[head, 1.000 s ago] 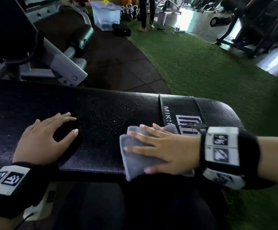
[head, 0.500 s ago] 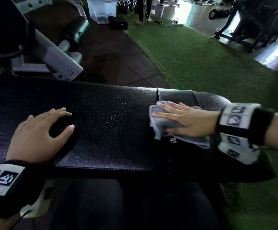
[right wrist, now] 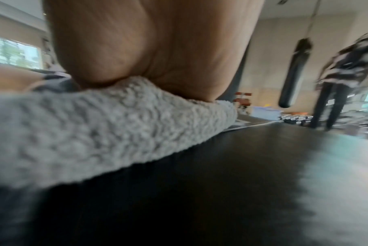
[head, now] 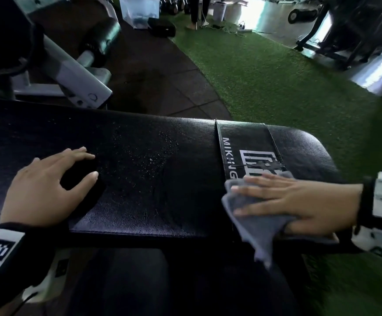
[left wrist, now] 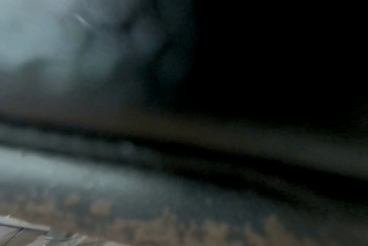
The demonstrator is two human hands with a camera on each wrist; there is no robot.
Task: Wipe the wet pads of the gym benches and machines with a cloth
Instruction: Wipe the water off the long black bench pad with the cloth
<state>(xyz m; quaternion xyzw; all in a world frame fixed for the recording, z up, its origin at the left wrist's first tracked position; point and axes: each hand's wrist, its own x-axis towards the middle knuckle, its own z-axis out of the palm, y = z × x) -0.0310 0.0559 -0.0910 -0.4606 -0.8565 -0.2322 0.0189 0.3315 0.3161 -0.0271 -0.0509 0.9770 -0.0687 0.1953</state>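
A black padded gym bench (head: 162,201) runs across the head view, with water droplets (head: 153,156) beaded on its middle. My right hand (head: 288,201) lies flat with straight fingers on a grey cloth (head: 253,220), pressing it onto the pad near the white logo band (head: 249,156); a corner of the cloth hangs over the near edge. In the right wrist view the palm (right wrist: 157,50) sits on the fluffy cloth (right wrist: 94,133) above the black pad (right wrist: 221,183). My left hand (head: 48,190) rests open on the pad to the left. The left wrist view is dark and blurred.
Another grey machine frame (head: 78,83) with a roller pad stands behind the bench on dark rubber tiles. Green turf (head: 276,87) spreads to the right. A person's legs (head: 197,10), a clear bin (head: 140,10) and dumbbells lie far back; a punch bag (right wrist: 292,74) hangs beyond.
My right hand has slid the cloth from the far side of the logo band toward the near edge and to the right. The left hand stays in place.
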